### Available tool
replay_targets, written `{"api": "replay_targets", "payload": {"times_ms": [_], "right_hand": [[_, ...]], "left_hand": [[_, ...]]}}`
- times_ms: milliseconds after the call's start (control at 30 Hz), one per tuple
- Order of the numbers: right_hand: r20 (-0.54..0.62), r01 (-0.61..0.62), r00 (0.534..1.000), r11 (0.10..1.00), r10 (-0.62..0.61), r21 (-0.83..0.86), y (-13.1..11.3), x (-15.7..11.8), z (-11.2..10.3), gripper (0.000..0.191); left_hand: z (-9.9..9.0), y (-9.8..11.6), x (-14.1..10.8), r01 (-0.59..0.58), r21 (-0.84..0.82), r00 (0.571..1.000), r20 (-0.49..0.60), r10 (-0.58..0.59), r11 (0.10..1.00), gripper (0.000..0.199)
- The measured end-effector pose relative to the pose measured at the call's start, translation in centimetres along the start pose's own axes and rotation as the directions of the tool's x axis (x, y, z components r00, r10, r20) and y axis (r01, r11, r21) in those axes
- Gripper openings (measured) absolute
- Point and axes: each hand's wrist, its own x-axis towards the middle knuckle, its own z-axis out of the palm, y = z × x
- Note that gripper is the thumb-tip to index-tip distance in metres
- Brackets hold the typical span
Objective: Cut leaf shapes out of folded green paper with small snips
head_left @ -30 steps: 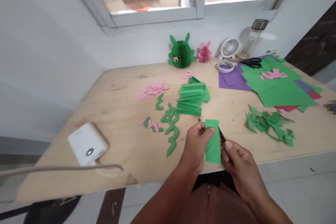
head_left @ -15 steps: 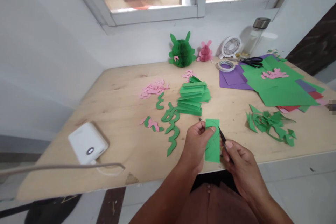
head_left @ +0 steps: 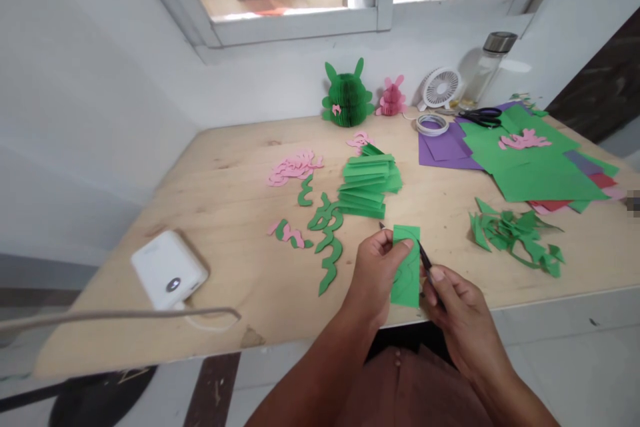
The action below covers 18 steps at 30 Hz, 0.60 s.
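Note:
My left hand (head_left: 375, 267) is closed on a narrow green paper strip (head_left: 406, 287), thumb on its front. A faint curvy outline is drawn on the strip. My right hand (head_left: 457, 300) grips dark scissors (head_left: 425, 257), whose blades lie at the strip's upper right edge; the fingers largely hide the handles. Just beyond my left fingers shows a dark pointed tip (head_left: 381, 225), its other end hidden. Left of my hands lie wavy green cutouts (head_left: 327, 257), and farther off is a pile of folded green strips (head_left: 367, 180).
Green scraps (head_left: 517, 233) lie to the right. Coloured sheets (head_left: 545, 173), a tape roll (head_left: 433, 124) and black scissors (head_left: 483, 117) are behind them. Pink cutouts (head_left: 295, 168) and a white power bank (head_left: 169, 269) lie left. Paper figures (head_left: 347, 100), a fan (head_left: 440, 88) and a bottle (head_left: 485, 73) stand at the wall.
The view has shifted very slightly. Both hands keep almost the same pose, with the strip and scissors held as before.

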Motion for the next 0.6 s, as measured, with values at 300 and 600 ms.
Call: {"api": "replay_targets", "payload": {"times_ms": [300, 600], "right_hand": [[-0.005, -0.002, 1.0, 1.0, 0.002, -0.012, -0.07, 0.15, 0.18, 0.049], [-0.002, -0.003, 1.0, 1.0, 0.003, -0.003, -0.2, 0.05, 0.24, 0.048]], "left_hand": [[-0.13, -0.22, 0.27, 0.004, 0.014, 1.0, -0.008, -0.004, 1.0, 0.019], [-0.01, -0.35, 0.29, 0.02, 0.01, 1.0, -0.011, -0.02, 1.0, 0.02]]}}
